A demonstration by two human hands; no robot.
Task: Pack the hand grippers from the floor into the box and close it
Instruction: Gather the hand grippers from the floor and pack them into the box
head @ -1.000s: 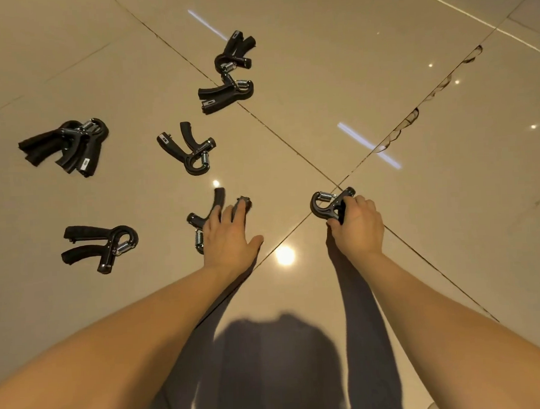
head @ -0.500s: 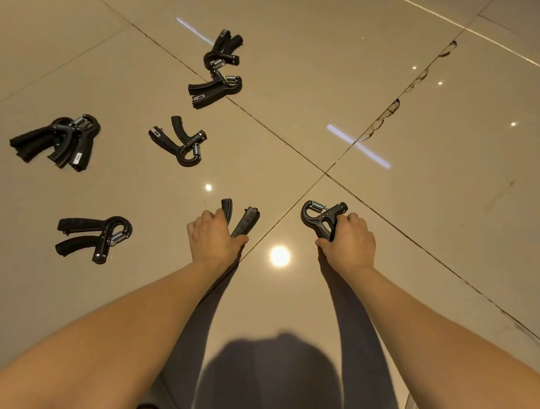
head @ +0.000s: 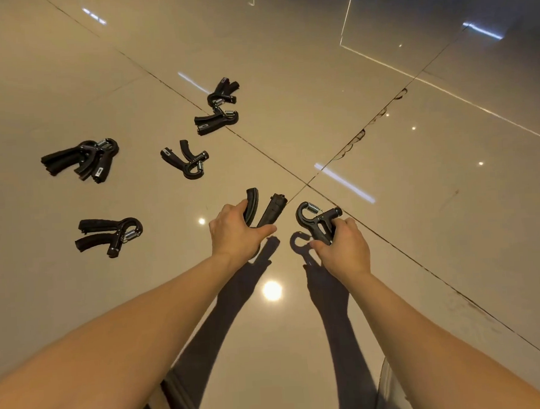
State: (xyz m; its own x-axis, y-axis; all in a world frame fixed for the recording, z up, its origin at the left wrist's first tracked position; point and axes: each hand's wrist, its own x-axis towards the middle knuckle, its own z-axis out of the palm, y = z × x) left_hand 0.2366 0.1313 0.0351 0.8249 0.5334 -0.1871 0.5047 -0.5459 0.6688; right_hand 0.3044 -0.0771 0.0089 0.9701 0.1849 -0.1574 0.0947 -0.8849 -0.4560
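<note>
My left hand [head: 234,234] grips a black hand gripper [head: 270,210] by its lower end, its two handles sticking up and away, lifted off the floor. My right hand [head: 343,247] holds another black hand gripper [head: 315,219] by its handles, with the spring loop pointing up. More black hand grippers lie on the tiled floor: one at the left [head: 107,236], a stacked bunch further left [head: 82,161], one in the middle [head: 186,160], and two touching at the back [head: 219,119] [head: 223,92]. No box is in view.
The glossy beige floor tiles [head: 419,212] meet at a grout cross just beyond my hands. A pale wall or panel edge [head: 346,22] rises at the top right. Ceiling lights reflect off the floor.
Both hands have risen from the floor with a hand gripper in each. The camera has tilted up, showing more floor ahead.
</note>
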